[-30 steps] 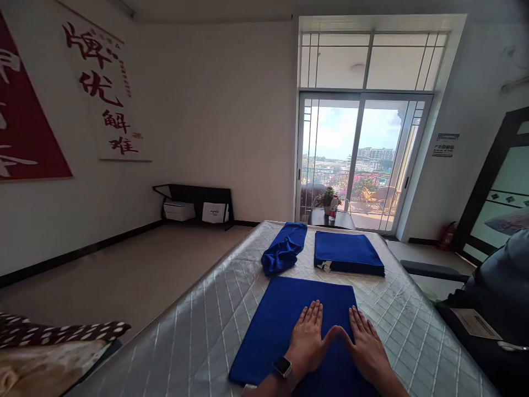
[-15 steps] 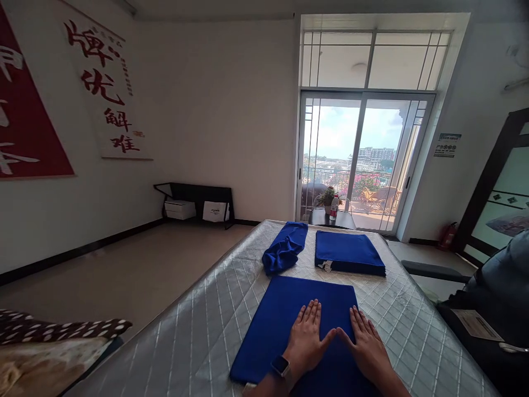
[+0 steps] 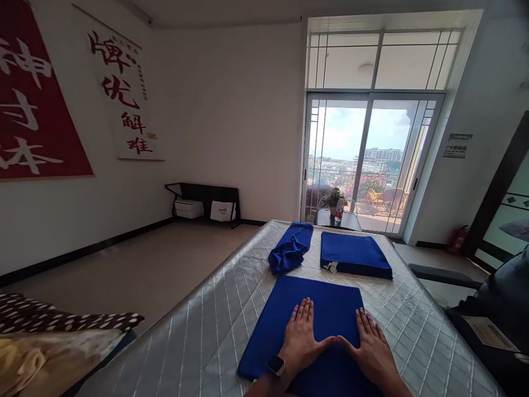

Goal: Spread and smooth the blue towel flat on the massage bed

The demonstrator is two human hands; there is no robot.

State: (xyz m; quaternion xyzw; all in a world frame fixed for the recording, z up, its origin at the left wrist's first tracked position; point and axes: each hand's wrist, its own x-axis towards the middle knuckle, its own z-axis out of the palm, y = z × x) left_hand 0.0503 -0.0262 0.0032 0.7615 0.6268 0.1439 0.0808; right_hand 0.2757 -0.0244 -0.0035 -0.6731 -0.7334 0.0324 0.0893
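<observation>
Folded blue cloth is lying on a quilted silver cover, its long axis apparently running forward; the left hand is resting on its middle, the right hand along its right edge, fingers lying straight, close together, pinching nothing.

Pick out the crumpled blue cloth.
The far one left of the stack. Its near end is bunched in loose folds, while the stack and the cloth under the left hand and right hand lie flat.
</observation>
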